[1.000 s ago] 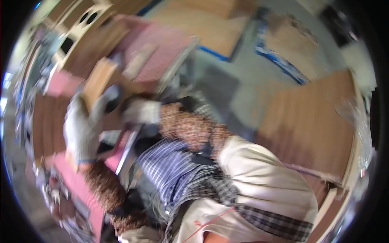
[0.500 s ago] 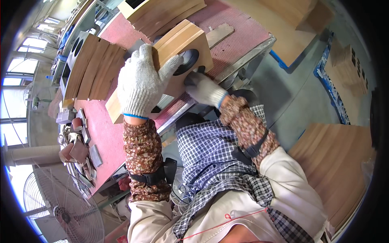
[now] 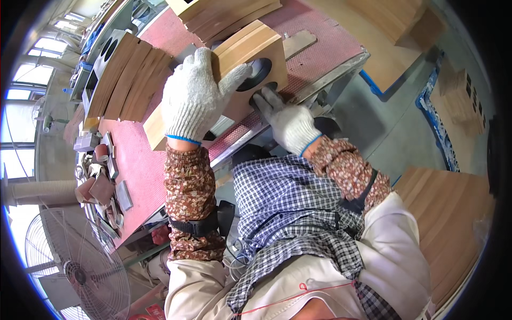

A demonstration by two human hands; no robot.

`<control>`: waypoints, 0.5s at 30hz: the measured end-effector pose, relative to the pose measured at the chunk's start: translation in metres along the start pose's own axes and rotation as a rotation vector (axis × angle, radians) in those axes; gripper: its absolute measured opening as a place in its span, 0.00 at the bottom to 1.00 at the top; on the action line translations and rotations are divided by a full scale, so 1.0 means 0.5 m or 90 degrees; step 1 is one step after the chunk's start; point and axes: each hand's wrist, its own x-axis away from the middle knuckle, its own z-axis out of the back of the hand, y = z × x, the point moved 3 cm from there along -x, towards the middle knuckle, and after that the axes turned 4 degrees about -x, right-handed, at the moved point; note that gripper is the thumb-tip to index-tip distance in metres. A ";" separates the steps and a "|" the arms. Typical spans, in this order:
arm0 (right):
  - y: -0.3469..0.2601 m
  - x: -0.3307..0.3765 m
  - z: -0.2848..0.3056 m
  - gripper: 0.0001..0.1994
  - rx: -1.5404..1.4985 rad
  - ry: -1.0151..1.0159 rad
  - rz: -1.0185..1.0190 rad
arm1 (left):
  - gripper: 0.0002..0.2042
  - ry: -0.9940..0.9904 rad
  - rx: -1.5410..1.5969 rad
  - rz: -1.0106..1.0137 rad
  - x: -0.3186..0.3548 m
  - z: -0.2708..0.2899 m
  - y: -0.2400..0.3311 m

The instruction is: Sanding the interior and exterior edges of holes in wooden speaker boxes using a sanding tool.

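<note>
A light-brown wooden box (image 3: 248, 45) with round holes in its front face stands at the bench's near edge. My left hand (image 3: 194, 96), in a white knit glove, grips it, fingers over the top and thumb down the front beside the larger dark hole (image 3: 257, 73). At the smaller hole (image 3: 270, 87) is my right hand (image 3: 290, 122), gloved too, with greyed fingertips bunched at the rim. Whatever those fingertips may hold is hidden. Under my left wrist lies a pale wooden piece (image 3: 154, 130).
The bench has a pink textured mat (image 3: 136, 165) and a metal edge. More wooden boxes (image 3: 130, 80) stand at left and at the back. Sanding blocks and scraps (image 3: 101, 186) lie at far left. A large fan (image 3: 77, 272) is lower left; stacked panels (image 3: 448, 224) stand at right.
My right hand has shifted a little right, its fingertips now at the smaller hole's rim. The left hand keeps its hold on the box. The whole view has shifted slightly.
</note>
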 end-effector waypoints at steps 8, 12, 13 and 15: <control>-0.017 0.010 -0.011 0.22 -0.018 0.218 0.029 | 0.34 -0.010 -0.023 0.000 0.005 -0.001 0.003; -0.001 -0.069 0.025 0.32 -0.064 -0.073 -0.021 | 0.30 -0.033 0.031 0.008 -0.006 0.005 0.012; -0.007 -0.078 0.024 0.32 -0.097 -0.046 -0.016 | 0.30 -0.034 0.028 0.011 -0.004 0.004 0.008; -0.016 -0.042 0.014 0.27 -0.160 -0.006 -0.031 | 0.30 -0.031 0.032 0.022 0.003 0.001 0.002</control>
